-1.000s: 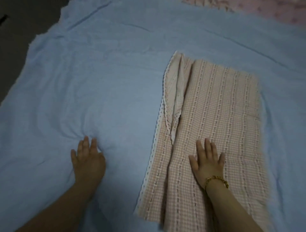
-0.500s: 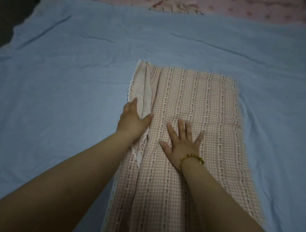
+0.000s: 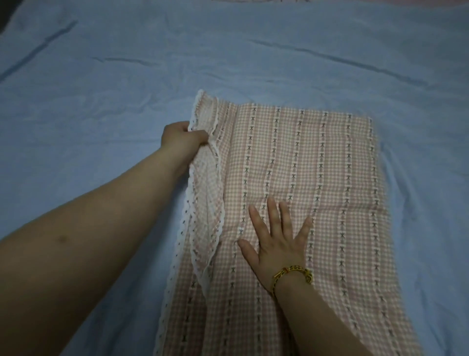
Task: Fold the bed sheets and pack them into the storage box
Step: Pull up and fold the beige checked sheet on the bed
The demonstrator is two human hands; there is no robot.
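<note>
A blue bed sheet (image 3: 106,106) fills the frame, a folded pink checked sheet (image 3: 304,178) lies centre-right on it, the right hand (image 3: 276,241) presses flat and spread, and the left hand (image 3: 182,139) apparently pinches its lace-trimmed edge (image 3: 203,193).

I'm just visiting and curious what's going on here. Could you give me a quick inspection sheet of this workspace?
Surface: blue sheet spread wide, lightly creased.
Job's things: pink checked sheet, folded into a long strip, lace-trimmed edge on its left side. No storage box in view.
Clutter: nothing seen.
Grippers: left hand pinches the lace-trimmed edge; right hand lies flat and open on the strip, gold bracelet on its wrist.
Cables: nothing seen.
Surroundings: pink fabric strip at the top edge; dark corner at upper left.
</note>
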